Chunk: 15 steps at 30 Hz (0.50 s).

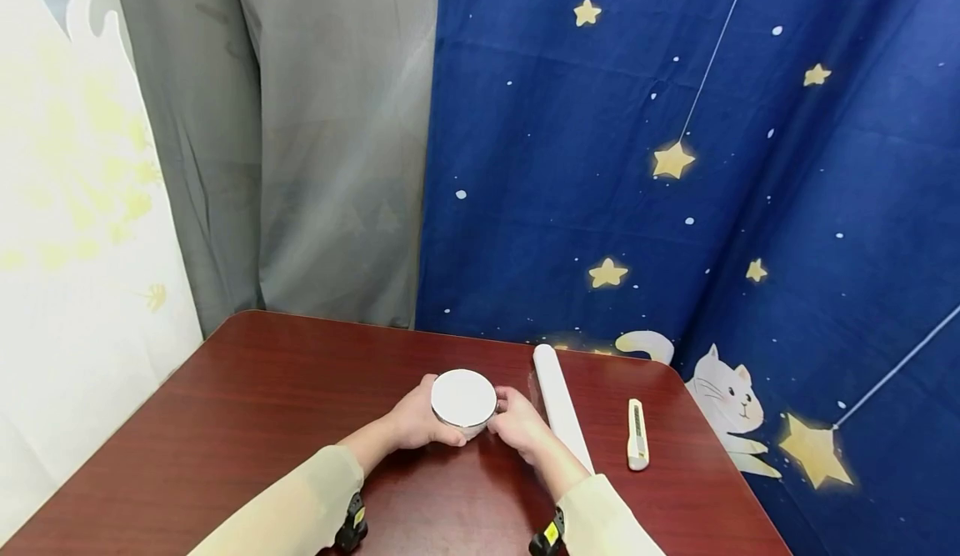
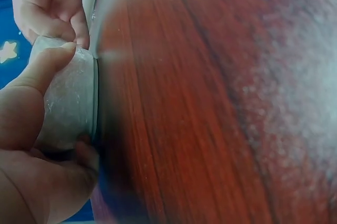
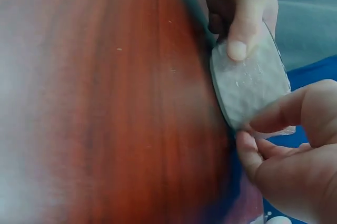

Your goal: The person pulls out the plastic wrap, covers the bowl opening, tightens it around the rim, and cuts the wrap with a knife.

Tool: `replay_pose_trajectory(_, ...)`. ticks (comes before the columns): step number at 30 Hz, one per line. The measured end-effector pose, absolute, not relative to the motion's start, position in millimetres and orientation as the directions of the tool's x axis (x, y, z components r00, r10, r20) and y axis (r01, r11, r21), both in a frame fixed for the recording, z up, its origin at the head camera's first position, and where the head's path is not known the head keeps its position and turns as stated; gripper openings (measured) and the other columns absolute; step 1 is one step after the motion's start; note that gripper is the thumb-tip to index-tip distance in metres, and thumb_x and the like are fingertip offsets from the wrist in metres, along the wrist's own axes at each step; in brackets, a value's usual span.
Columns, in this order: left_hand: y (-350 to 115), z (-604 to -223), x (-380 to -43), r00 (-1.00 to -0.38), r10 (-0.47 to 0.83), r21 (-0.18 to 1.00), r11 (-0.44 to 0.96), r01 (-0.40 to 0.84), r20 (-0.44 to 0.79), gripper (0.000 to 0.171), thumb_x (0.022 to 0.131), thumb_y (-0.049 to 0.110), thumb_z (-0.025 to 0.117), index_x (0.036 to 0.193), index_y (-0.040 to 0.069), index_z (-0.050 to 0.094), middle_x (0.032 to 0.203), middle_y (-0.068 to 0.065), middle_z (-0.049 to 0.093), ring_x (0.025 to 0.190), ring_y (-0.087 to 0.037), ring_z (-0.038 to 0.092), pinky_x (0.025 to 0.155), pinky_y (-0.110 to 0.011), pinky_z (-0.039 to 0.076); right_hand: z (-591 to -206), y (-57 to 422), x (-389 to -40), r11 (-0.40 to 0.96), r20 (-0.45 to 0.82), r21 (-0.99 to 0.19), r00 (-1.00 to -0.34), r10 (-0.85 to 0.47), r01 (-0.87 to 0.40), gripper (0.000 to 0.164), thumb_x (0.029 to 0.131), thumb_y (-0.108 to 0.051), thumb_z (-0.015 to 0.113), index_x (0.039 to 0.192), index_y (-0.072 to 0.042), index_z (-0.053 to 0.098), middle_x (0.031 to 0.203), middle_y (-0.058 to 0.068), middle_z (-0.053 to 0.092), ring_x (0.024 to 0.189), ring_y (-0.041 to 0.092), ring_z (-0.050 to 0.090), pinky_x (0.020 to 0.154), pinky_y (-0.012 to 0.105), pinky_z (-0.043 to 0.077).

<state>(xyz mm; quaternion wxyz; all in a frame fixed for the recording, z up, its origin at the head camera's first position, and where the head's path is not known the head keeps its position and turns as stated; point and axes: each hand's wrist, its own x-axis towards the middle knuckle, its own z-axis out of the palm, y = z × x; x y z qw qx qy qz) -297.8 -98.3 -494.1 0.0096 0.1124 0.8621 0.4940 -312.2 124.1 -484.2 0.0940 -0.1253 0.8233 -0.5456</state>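
Note:
A round bowl (image 1: 463, 398) with a flat white face and a thin dark rim line is held over the table. Clear cling film, wrinkled and glinting, covers its side (image 3: 253, 87). My left hand (image 1: 417, 417) grips the bowl from the left, thumb against its side. From the right, my right hand (image 1: 521, 427) brings thumb and finger together at the bowl's edge, as the right wrist view shows. The fingertips seem to pinch the film there; the exact hold is small to see. Inside the bowl, nothing shows.
Right of my hands lies a long white roll (image 1: 558, 402), partly behind the right forearm. Farther right is a cream utility knife (image 1: 637, 435). The dark red wooden table (image 1: 292, 381) has curtains beyond its far edge, grey (image 1: 337, 139) and starry blue (image 1: 555, 147).

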Motion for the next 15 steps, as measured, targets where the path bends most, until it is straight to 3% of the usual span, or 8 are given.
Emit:
replay_pose_trajectory(4, -98, -493, -298, -0.975, 0.202, 0.863, 0.471, 0.182, 0.096, 0.105, 0.058, 0.018, 0.106, 0.142, -0.006, 0.048, 0.133, -0.017, 0.066, 0.116, -0.025, 0.065, 0.106, -0.045, 0.050, -484, 124, -304, 0.326, -0.023, -0.942, -0.951, -0.308, -0.083, 0.053, 0.077, 0.006, 0.064, 0.129, 0.012, 0.064, 0.111, 0.014, 0.079, 0.091, 0.013, 0.065, 0.079, 0.023, 0.049)
replay_pose_trajectory(8, -98, -493, -298, -0.975, 0.195, 0.863, 0.470, 0.185, 0.103, 0.104, 0.057, 0.018, 0.105, 0.141, -0.006, 0.048, 0.131, -0.016, 0.067, 0.115, -0.025, 0.065, 0.105, -0.045, 0.051, -482, 120, -296, 0.355, -0.024, -0.930, -0.948, -0.319, -0.096, 0.056, 0.079, 0.002, 0.066, 0.135, 0.009, 0.062, 0.117, 0.012, 0.077, 0.103, 0.018, 0.064, 0.091, 0.028, 0.049)
replay_pose_trajectory(12, -97, -494, -298, -0.977, 0.186, 0.862, 0.475, 0.178, 0.100, 0.105, 0.057, 0.020, 0.106, 0.141, -0.006, 0.048, 0.130, -0.015, 0.068, 0.114, -0.024, 0.065, 0.104, -0.044, 0.051, -484, 115, -292, 0.423, -0.012, -0.900, -0.965, -0.261, -0.103, 0.056, 0.089, -0.002, 0.065, 0.142, 0.009, 0.053, 0.129, 0.018, 0.076, 0.118, 0.024, 0.061, 0.101, 0.035, 0.046)
replay_pose_trajectory(15, -96, -495, -299, -0.979, 0.179, 0.855, 0.487, 0.177, 0.100, 0.105, 0.057, 0.020, 0.106, 0.141, -0.006, 0.048, 0.130, -0.015, 0.069, 0.114, -0.025, 0.066, 0.104, -0.044, 0.051, -486, 113, -293, 0.387, -0.008, -0.919, -0.975, -0.220, -0.079, 0.049, 0.093, 0.000, 0.060, 0.140, 0.010, 0.050, 0.128, 0.021, 0.076, 0.114, 0.024, 0.063, 0.098, 0.035, 0.048)
